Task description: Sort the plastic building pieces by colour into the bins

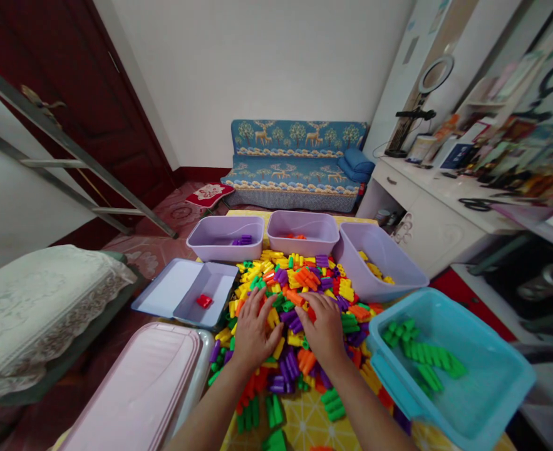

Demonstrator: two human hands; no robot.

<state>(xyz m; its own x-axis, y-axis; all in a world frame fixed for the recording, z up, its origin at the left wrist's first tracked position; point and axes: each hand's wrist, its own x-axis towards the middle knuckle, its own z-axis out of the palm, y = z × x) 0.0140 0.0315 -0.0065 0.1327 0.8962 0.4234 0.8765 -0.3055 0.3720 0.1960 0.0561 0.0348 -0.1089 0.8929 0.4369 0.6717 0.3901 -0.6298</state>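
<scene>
A heap of plastic building pieces (289,366) in yellow, green, purple, orange and red covers the middle of the table. My left hand (253,329) rests on the left of the heap, fingers spread, with nothing held in it. On the right, my right hand (327,329) lies over the pieces with thumb and fingers apart. An orange piece (295,297) is close to its fingertips. Green pieces (426,357) lie in the blue tub (485,388). The lilac bins behind hold purple pieces (242,240), orange pieces (297,237) and yellow pieces (374,269).
An open shallow box (189,313) with red pieces (204,301) stands left of the heap. Nearer me is a pink-lidded container (139,382). The yellow patterned tablecloth (304,416) shows in front. Beyond are a blue sofa (295,169) and a metal ladder (69,147).
</scene>
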